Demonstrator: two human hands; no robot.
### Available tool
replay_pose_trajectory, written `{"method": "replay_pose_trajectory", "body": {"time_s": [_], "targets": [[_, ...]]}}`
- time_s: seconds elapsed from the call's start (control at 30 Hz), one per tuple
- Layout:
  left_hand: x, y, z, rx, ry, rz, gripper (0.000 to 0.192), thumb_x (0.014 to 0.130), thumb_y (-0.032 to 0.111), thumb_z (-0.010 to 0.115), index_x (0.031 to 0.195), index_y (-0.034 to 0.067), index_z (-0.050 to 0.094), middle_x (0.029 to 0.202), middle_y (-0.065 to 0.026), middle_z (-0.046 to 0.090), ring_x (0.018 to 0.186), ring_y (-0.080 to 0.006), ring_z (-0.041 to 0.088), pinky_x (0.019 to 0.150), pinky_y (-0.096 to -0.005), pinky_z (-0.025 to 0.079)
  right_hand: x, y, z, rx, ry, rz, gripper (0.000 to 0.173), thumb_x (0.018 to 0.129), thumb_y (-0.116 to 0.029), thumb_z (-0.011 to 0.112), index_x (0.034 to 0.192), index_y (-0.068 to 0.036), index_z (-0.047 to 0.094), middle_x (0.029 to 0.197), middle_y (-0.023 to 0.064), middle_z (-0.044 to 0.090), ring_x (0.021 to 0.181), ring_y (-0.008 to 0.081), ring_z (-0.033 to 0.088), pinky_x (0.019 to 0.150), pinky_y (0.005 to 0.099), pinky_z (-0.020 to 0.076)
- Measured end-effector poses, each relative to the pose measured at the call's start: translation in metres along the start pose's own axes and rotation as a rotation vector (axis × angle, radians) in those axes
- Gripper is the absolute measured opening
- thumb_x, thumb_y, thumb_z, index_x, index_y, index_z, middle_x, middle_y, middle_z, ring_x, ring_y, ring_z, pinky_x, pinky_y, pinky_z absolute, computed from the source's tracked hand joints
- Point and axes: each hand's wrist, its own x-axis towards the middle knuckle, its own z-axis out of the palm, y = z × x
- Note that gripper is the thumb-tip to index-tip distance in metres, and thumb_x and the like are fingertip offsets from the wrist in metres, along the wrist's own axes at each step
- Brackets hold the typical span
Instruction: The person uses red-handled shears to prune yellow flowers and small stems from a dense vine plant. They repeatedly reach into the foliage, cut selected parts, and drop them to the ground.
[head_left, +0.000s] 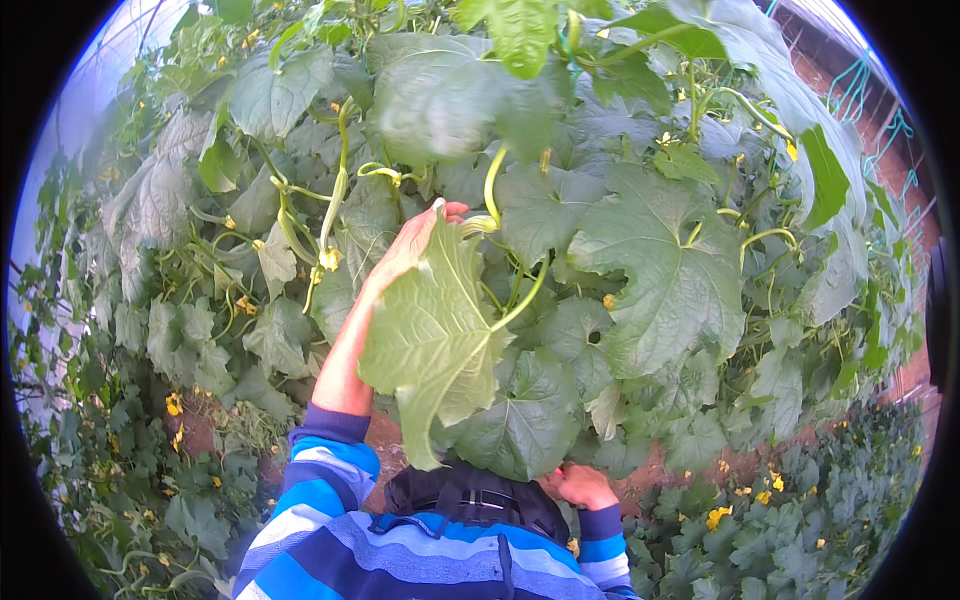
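My left hand (420, 236) reaches up into a wall of vines, its fingertips beside a ribbed young green gourd (480, 223) on a curved stem. A large pale leaf (442, 337) hangs in front of the wrist and covers part of the hand, so I cannot tell whether it grips anything. Low by my waist, my right hand (586, 486) is curled around a small red object (557, 474), mostly hidden by the fingers. A black waist bag (480, 499) sits between my arms, partly under a broad green leaf (521, 420).
Slender young gourds (335, 202) with a yellow flower (329, 259) hang to the left. Broad leaves (667, 262) crowd the right side. Teal strings (855, 82) hang at the upper right. Low plants with yellow flowers (718, 517) grow at the lower right. Reddish soil (649, 472) shows between rows.
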Motion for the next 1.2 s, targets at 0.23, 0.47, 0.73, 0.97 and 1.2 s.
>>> {"method": "replay_pose_trajectory", "body": {"time_s": [0.23, 0.47, 0.73, 0.97, 1.2], "targets": [[-0.024, -0.007, -0.021, -0.099, 0.055, -0.041, 0.060, 0.110, 0.050, 0.038, 0.133, 0.000, 0.062, 0.110, -0.0115, 0.071, 0.108, -0.0190, 0.063, 0.099, -0.0348, 0.047, -0.053, 0.009, -0.033, -0.029, 0.031, 0.183, 0.066, 0.095, -0.063, 0.049, 0.123, -0.006, 0.070, 0.119, 0.0245, 0.071, 0.115, 0.0439, 0.066, 0.101, 0.0508, 0.0493], [-0.033, -0.008, -0.043, -0.077, 0.080, -0.059, 0.057, 0.110, 0.047, 0.040, 0.133, 0.000, 0.063, 0.110, -0.0111, 0.071, 0.107, -0.0188, 0.063, 0.099, -0.0346, 0.047, -0.141, -0.006, -0.099, 0.232, 0.151, -0.174, 0.051, 0.100, -0.049, 0.056, 0.122, -0.004, 0.066, 0.093, 0.0254, 0.071, 0.094, 0.0463, 0.069, 0.079, 0.0526, 0.0536], [-0.035, -0.007, -0.050, -0.065, 0.089, -0.064, 0.054, 0.109, 0.044, 0.041, 0.132, 0.000, 0.064, 0.110, -0.0108, 0.071, 0.107, -0.0186, 0.064, 0.098, -0.0344, 0.048, -0.211, -0.086, -0.216, 0.012, 0.767, -0.658, 0.061, 0.099, -0.048, 0.060, 0.130, 0.004, 0.060, 0.089, 0.0217, 0.069, 0.073, 0.0399, 0.070, 0.065, 0.0455, 0.0565], [-0.036, -0.007, -0.056, -0.066, 0.074, -0.070, 0.052, 0.109, 0.041, 0.043, 0.131, -0.001, 0.065, 0.110, -0.0105, 0.071, 0.106, -0.0184, 0.064, 0.098, -0.0343, 0.048, -0.154, -0.173, -0.274, -0.490, 1.171, -0.446, 0.038, 0.093, -0.039, 0.066, 0.108, -0.005, 0.067, 0.078, 0.0184, 0.067, 0.069, 0.0391, 0.068, 0.062, 0.0487, 0.0514], [-0.040, -0.008, -0.066, -0.065, 0.079, -0.070, 0.049, 0.109, 0.038, 0.044, 0.130, -0.001, 0.065, 0.110, -0.0102, 0.071, 0.106, -0.0182, 0.064, 0.097, -0.0341, 0.048, -0.104, -0.213, -0.290, -0.568, 1.398, -0.413, 0.036, 0.092, -0.042, 0.069, 0.098, -0.007, 0.068, 0.076, 0.0164, 0.069, 0.068, 0.0352, 0.070, 0.061, 0.0470, 0.0552]]}}
